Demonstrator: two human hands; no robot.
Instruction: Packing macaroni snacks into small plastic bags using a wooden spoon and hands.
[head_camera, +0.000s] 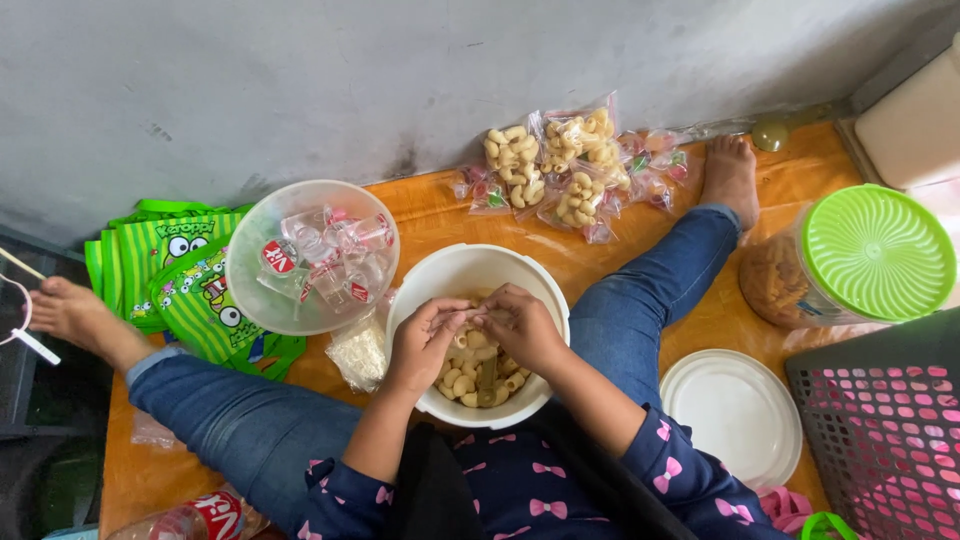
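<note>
A white bowl (470, 268) with pale curled crackers (470, 378) sits between my legs on the orange mat. My left hand (425, 340) and my right hand (522, 325) meet over the bowl, fingers pinched together on a small clear plastic bag that is mostly hidden between them. Several filled bags of crackers (560, 165) lie by the wall, near my right foot (730, 170).
A clear tub (310, 255) of small packets stands left of the bowl, beside green printed packs (180, 275). A white lid (735, 415), a green-lidded jar (860, 260) and a dark crate with pink holes (885, 420) sit at the right.
</note>
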